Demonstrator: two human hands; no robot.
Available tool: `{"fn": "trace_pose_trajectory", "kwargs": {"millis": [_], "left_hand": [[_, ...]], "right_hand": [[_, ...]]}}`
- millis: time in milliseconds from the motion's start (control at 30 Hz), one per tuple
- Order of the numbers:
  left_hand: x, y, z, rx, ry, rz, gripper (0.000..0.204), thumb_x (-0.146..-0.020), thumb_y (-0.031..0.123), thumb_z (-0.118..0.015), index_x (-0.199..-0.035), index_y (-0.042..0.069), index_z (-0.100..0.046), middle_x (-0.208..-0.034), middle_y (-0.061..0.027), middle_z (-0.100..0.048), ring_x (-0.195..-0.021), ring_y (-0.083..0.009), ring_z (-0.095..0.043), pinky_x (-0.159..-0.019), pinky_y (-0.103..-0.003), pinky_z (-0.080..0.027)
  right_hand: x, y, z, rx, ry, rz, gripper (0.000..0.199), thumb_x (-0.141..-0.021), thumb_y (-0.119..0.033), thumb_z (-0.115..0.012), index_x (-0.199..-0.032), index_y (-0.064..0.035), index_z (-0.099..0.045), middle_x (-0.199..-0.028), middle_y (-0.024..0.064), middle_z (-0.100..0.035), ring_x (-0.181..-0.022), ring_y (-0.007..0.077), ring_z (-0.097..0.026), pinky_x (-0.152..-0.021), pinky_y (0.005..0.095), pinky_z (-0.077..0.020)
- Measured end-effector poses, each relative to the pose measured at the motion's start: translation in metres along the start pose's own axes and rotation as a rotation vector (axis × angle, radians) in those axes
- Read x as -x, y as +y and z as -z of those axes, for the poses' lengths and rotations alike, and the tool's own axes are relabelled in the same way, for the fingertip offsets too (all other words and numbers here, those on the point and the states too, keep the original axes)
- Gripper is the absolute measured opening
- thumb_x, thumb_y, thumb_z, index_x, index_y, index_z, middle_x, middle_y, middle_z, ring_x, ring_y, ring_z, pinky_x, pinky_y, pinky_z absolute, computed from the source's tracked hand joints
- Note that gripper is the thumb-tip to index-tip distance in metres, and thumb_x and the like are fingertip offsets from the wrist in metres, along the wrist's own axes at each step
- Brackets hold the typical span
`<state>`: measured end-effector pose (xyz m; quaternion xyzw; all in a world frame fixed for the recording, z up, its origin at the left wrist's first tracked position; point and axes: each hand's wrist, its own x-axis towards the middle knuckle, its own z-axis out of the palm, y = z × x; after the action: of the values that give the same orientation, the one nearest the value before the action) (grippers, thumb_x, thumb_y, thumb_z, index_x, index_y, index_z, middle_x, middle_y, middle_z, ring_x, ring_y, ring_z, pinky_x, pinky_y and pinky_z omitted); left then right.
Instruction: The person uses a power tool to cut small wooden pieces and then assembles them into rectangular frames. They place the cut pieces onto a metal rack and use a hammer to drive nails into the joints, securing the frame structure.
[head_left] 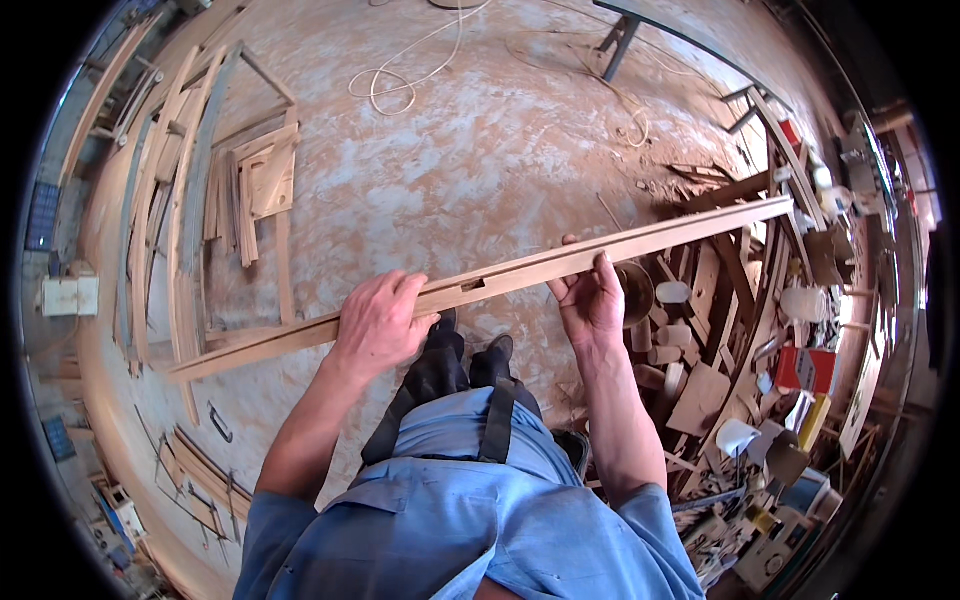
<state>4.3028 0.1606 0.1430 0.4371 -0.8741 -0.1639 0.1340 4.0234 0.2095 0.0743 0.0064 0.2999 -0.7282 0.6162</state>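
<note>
Across my front I hold a long, pale wooden bar, tilted so its right end sits farther away than its left. A groove runs along it, and a small dark rectangular slot is cut near its middle. My left hand is closed over the bar left of that slot, back of the hand upward. From below, my right hand grips the bar right of the slot, thumb on the near side and fingers partly hidden behind it.
At left stand long timber frames with stacked boards. A heap of wood scraps, containers and a red box crowds the right. A pale cable loops on the floor ahead. Clamps lie at lower left.
</note>
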Motion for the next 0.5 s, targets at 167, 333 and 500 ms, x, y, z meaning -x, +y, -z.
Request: {"fn": "trace_pose_trajectory", "kwargs": {"millis": [167, 333, 500], "left_hand": [[-0.006, 0.014, -0.017, 0.051, 0.022, -0.058, 0.046, -0.076, 0.027, -0.076, -0.112, 0.004, -0.059, -0.089, -0.015, -0.063, -0.08, -0.0368, -0.063, -0.071, -0.045, -0.051], [-0.007, 0.01, -0.026, 0.47, -0.333, 0.123, 0.042, -0.087, 0.032, -0.065, -0.116, 0.002, -0.06, -0.088, -0.0163, -0.066, -0.08, -0.0283, -0.066, -0.07, -0.04, -0.052], [-0.007, 0.016, -0.04, 1.098, -0.717, 0.441, 0.038, -0.095, 0.03, -0.053, -0.114, -0.002, -0.06, -0.079, -0.0118, -0.065, -0.07, -0.0188, -0.065, -0.064, -0.031, -0.052]], "right_hand": [[0.013, -0.002, -0.006, 0.15, 0.053, -0.012, 0.032, -0.099, -0.031, -0.054, -0.117, -0.0054, -0.054, -0.114, 0.0119, -0.063, -0.1, 0.023, -0.065, -0.077, 0.0385, -0.0613], [0.037, -0.014, -0.01, 0.235, 0.094, 0.048, 0.033, -0.099, -0.033, -0.055, -0.115, -0.0047, -0.056, -0.101, 0.0075, -0.064, -0.089, 0.0168, -0.066, -0.067, 0.0311, -0.0623], [0.061, -0.031, 0.02, 0.176, 0.076, 0.085, 0.031, -0.1, -0.026, -0.054, -0.118, -0.0018, -0.055, -0.097, 0.0124, -0.065, -0.084, 0.0204, -0.067, -0.062, 0.0328, -0.0609]]}}
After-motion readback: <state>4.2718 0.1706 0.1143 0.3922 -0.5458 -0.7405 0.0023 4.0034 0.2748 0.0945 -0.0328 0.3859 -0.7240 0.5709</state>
